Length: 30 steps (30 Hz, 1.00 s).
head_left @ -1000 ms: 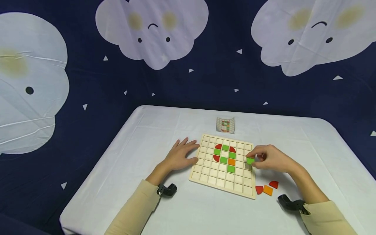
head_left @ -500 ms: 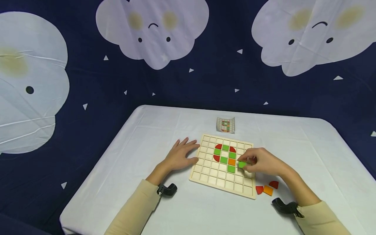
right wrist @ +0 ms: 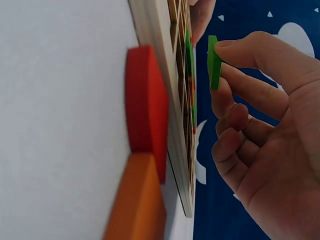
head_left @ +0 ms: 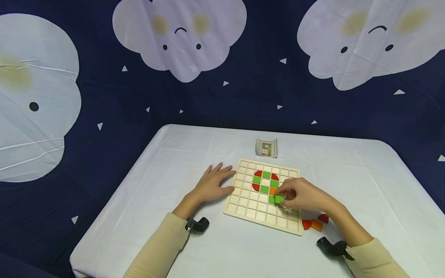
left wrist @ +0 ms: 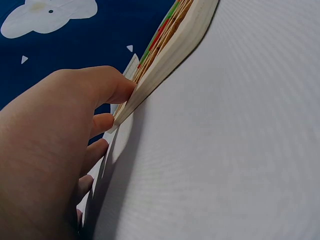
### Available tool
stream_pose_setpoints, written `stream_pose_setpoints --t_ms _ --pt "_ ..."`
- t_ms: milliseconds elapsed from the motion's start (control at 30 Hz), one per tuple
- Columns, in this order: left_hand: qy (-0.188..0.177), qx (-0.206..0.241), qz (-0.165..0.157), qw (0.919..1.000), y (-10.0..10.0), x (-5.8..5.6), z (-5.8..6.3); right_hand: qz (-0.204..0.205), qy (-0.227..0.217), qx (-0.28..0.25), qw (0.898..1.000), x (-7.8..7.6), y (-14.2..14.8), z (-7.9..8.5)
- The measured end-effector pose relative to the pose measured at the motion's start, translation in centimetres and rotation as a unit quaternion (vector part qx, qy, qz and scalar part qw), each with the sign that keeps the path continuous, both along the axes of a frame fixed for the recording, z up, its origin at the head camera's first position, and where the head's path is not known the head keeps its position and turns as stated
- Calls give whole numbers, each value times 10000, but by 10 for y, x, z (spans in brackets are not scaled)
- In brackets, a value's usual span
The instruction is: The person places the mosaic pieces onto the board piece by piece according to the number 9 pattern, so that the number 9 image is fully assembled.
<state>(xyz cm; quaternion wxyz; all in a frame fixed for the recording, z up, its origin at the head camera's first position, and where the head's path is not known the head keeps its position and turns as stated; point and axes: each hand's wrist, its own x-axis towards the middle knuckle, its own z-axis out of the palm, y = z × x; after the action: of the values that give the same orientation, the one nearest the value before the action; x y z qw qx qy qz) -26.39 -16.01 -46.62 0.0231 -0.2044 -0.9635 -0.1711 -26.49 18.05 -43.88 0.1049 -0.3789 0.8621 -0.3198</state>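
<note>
A wooden grid board (head_left: 243, 206) lies on the table, with green, red and orange tiles set in its squares. My left hand (head_left: 213, 184) rests at the board's left edge, fingers spread; in the left wrist view the thumb (left wrist: 122, 90) touches the board's rim. Over the board, my right hand (head_left: 304, 193) pinches a green square tile (right wrist: 214, 62) between thumb and fingers. From the head view, that tile overlaps the right side of a placed green tile (head_left: 271, 199), below the orange tile (head_left: 273, 190). The right wrist view shows it held above the board's surface.
Two red quarter-round tiles, one close to the board's corner (head_left: 306, 224) and one farther right (head_left: 323, 218), lie around an orange square tile (head_left: 316, 225). A small pattern card (head_left: 266, 148) lies behind the board on the white-covered table (head_left: 201, 247).
My right hand has carried the green tile leftward and nearer to me, from the board's right edge to beside the lowest placed green tile. The left hand has stayed in place.
</note>
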Motion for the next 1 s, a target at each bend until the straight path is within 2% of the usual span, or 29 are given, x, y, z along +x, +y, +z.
stream_pose_setpoints --t_ms 233,500,733,1000 --pt "-28 -12 14 10000 0 0 0 85 32 136 9999 4 -7 -1" --pt "-6 -15 24 10000 0 -1 -1 185 -148 226 9995 10 -16 -4" --pt "-8 0 20 10000 0 -1 -1 141 121 330 9993 16 -22 -2" --pt "-3 24 -2 10000 0 -1 -2 150 205 411 9988 18 -25 -2"
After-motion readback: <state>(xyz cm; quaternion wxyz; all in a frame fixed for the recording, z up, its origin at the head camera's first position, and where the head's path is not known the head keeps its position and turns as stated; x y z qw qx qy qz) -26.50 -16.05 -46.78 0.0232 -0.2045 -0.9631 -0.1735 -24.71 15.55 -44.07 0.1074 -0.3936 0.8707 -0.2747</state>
